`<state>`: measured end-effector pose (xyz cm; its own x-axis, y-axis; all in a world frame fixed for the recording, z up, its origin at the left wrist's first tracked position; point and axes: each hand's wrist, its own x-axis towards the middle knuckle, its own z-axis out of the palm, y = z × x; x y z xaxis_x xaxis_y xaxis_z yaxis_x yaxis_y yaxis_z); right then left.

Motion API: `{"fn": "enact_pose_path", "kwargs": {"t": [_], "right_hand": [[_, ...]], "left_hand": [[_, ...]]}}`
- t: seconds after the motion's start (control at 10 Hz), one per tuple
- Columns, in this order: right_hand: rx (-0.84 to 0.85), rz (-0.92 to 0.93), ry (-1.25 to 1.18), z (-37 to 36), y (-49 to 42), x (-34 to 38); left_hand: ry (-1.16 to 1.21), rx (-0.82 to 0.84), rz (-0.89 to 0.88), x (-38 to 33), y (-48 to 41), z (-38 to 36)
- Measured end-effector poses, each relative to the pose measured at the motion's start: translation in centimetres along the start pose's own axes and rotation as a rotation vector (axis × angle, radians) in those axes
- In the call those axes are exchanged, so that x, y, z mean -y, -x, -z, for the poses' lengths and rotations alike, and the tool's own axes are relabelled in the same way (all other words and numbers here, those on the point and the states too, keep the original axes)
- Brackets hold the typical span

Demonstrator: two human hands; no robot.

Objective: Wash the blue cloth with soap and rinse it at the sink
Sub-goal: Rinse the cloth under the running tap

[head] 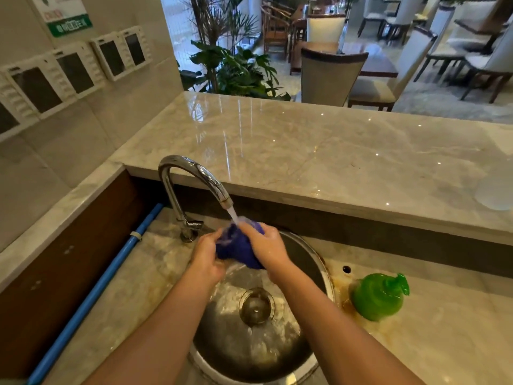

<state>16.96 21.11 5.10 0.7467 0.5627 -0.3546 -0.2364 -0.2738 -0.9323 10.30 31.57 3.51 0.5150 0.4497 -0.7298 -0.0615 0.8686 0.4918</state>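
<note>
presently, the marble counter (319, 151) runs along the far side, with a lower ledge carrying the round steel sink (311, 262). the chrome tap (194, 176) stands at the sink's far left rim and is running; the stream lands on the blue cloth (236, 243), which is bunched up above the far edge of the basin, clear of the drain (256, 305). a green soap bottle (377, 297) sits on the ledge just beside the sink's right rim. left hand (205, 258) and right hand (268, 248) each have fingers curled round the bundle from opposite sides. judgement: the cloth is soft, limp and waterlogged, so heavier than dry and likely slick if soapy. best held by a full fistful at each end, not by an edge, for wringing and rubbing.
</note>
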Motion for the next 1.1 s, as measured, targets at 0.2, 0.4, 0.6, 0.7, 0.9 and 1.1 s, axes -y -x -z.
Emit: {"fn": "enact_pose_path", "kwargs": {"t": [0.2, 0.4, 0.6, 0.7, 0.9, 1.1], "right_hand": [[-0.162, 0.441, 0.625, -3.3, 1.7, 1.2], [-0.075, -0.046, 0.272, -0.5, -2.9, 1.2], [0.195, -0.45, -0.271, 0.9, -1.8, 0.5], [0.074, -0.198, -0.17, -0.2, -1.0, 1.4], [-0.14, 0.501, 0.492, -4.5, 2.1, 0.7], [-0.176, 0.053, 0.441, -1.1, -2.8, 0.9]], "left_hand": [[-0.434, 0.027, -0.024, 1.6, 2.7, -1.8], [-0.299, 0.152, 0.039, 0.7, 4.9, -3.3], [-0.102, 0.161, -0.065, -0.2, 4.2, -2.9], [-0.191, 0.046, -0.107, -0.6, 1.8, -1.5], [0.113, 0.026, 0.037, -0.2, 3.0, -2.2], [-0.244, 0.121, 0.067, 0.6, 3.7, -2.2]]}}
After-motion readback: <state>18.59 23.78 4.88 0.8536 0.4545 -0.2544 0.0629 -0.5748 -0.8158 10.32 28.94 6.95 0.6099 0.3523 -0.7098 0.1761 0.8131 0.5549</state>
